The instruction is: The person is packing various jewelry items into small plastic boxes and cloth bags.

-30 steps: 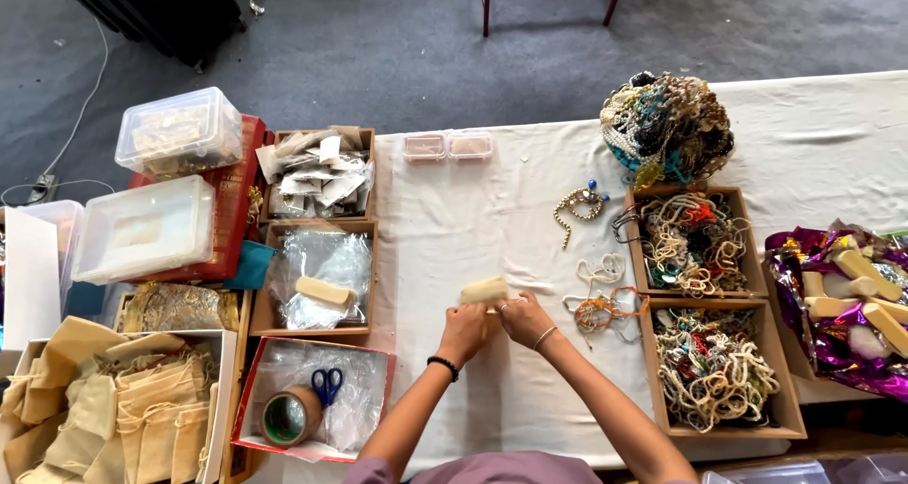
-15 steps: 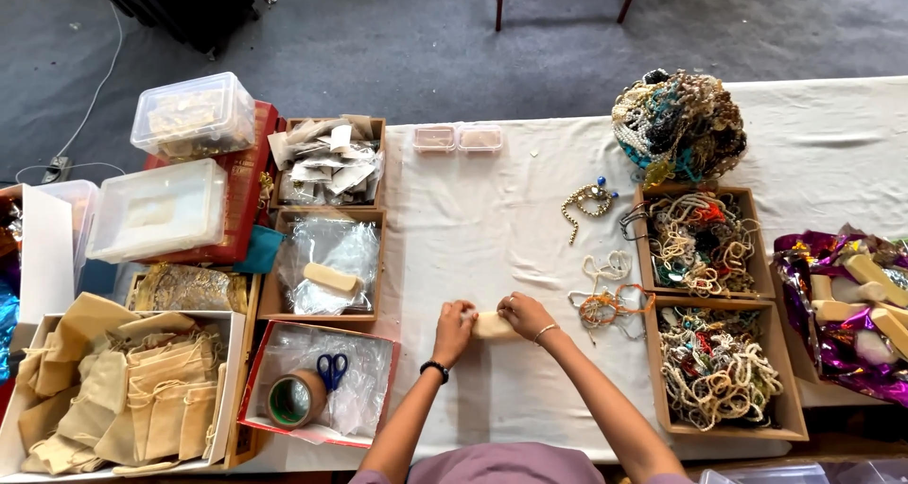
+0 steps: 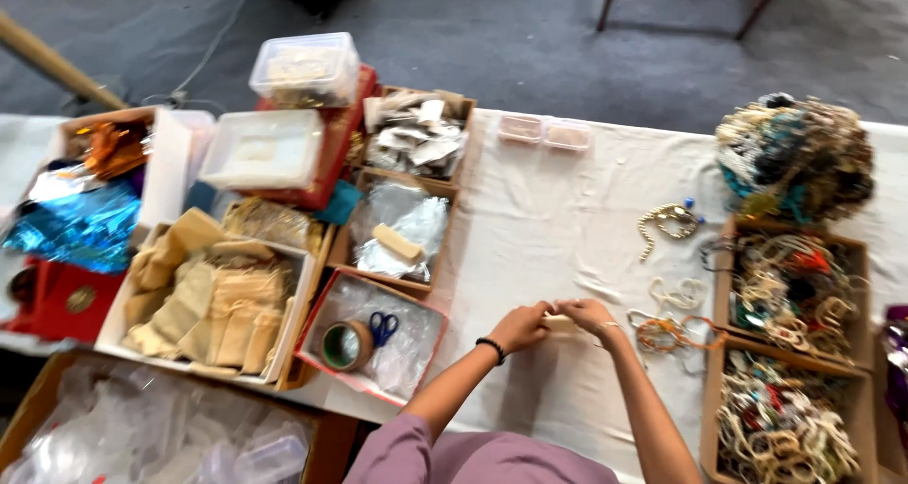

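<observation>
Since the earlier frame, the view has swung left; both hands have drawn closer together. Left hand [image 3: 519, 326] and right hand [image 3: 586, 316] each keep a closed grip on the ends of a small cream pouch [image 3: 558, 323] over the white table [image 3: 530, 219]. At 9 o'clock, a red box [image 3: 312, 342] holds tape [image 3: 344, 345] and blue scissors [image 3: 382, 328].

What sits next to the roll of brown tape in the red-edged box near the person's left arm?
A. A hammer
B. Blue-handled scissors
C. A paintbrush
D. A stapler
B: blue-handled scissors lie right beside the tape roll on clear plastic inside the red-edged box, left of the person's left hand.
</observation>
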